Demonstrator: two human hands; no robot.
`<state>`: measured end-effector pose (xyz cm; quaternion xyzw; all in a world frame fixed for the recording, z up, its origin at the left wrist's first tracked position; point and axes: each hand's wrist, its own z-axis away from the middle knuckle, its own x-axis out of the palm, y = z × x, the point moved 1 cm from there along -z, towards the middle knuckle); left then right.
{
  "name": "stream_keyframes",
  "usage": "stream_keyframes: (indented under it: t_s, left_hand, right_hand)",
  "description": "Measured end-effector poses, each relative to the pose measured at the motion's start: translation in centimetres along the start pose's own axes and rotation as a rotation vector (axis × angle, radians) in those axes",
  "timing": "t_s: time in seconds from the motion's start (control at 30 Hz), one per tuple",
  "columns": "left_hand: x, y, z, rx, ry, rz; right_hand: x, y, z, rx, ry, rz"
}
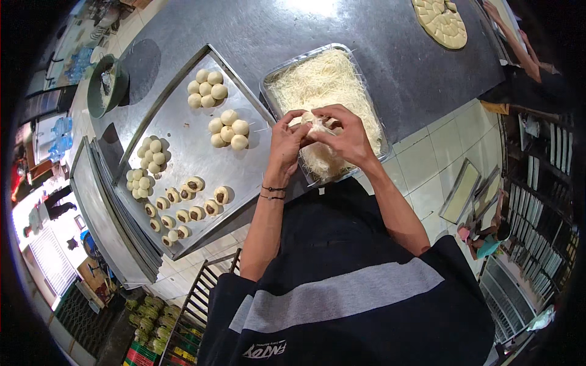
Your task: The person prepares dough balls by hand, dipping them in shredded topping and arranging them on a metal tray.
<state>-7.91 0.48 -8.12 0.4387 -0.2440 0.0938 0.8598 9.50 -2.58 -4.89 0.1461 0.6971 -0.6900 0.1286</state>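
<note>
Both my hands meet over a metal tray (pixel 265 88) heaped with pale shredded cheese (pixel 317 79). Between their fingertips is a small whitish piece of dough (pixel 316 127), pinched from both sides; the fingers partly cover it. My left hand (pixel 285 145) is closed on its left side, with dark bands around the wrist. My right hand (pixel 349 139) grips it from the right, thumb and fingers bent inward. To the left lies a big baking sheet (pixel 177 125) carrying clusters of smooth dough balls (pixel 207 89) and several dough pieces with dark filling (pixel 195 213).
A flat scored slab of dough (pixel 442 23) rests at the table's far right. A green basin (pixel 105 88) stands at the far left, near stacked metal trays (pixel 110 219). Another person's arm (pixel 519 52) shows at upper right. A dark slatted rack (pixel 198 299) stands below left.
</note>
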Motion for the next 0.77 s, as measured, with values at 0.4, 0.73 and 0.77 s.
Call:
stream_keyframes:
  t_s: [0.4,0.73,0.77]
  left_hand:
    - [0.8,-0.8,0.3,0.178,0.128,0.268]
    - [1.7,2.1,5.9,0.426,-0.173,0.128]
    - [1.8,2.4,6.5,0.443,-0.185,0.032]
  right_hand:
    - [0.9,-3.1,0.4,-0.063,0.002,-0.200]
    - [2.0,-3.2,-0.1,0.178,-0.154,-0.609]
    - [1.7,-3.9,-0.1,0.203,-0.194,-0.615]
